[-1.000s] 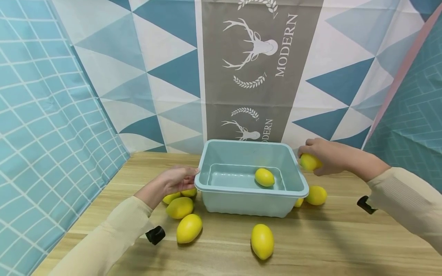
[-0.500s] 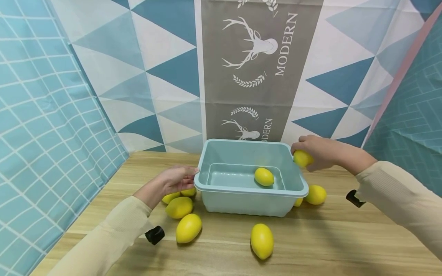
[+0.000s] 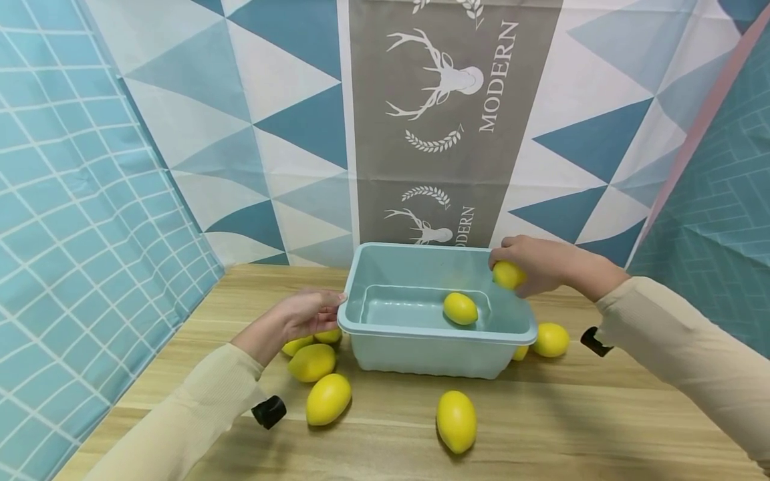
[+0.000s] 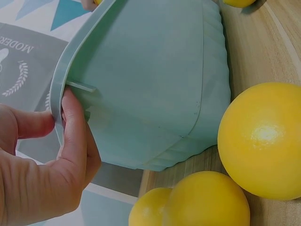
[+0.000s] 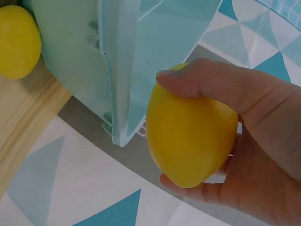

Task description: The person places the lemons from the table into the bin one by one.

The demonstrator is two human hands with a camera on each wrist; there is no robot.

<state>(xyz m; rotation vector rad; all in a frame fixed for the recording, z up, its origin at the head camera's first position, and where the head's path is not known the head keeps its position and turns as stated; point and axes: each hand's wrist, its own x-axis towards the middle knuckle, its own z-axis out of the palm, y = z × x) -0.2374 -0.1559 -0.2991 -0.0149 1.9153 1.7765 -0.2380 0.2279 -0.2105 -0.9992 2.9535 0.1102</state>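
Observation:
A pale teal plastic basin (image 3: 421, 354) stands on the wooden table, with one lemon (image 3: 460, 308) lying on its floor. My left hand (image 3: 307, 314) pinches the basin's left rim, thumb on top and fingers curled beneath, as the left wrist view shows. In my right hand (image 3: 535, 266) is another lemon (image 5: 190, 132), gripped between thumb and fingers. That hand is over the basin's right rim at the back corner, the lemon overlapping the basin's inside in the head view.
Several lemons (image 3: 313, 363) lie left of the basin, beneath and in front of my left hand. One lemon (image 3: 456, 422) rests in front, and a lemon (image 3: 551, 340) sits at its right with another partly hidden. A patterned cloth (image 3: 433, 133) hangs behind.
My right hand has moved left with its lemon, from outside the basin's right side to over its right rim. The left hand has stayed on the left rim.

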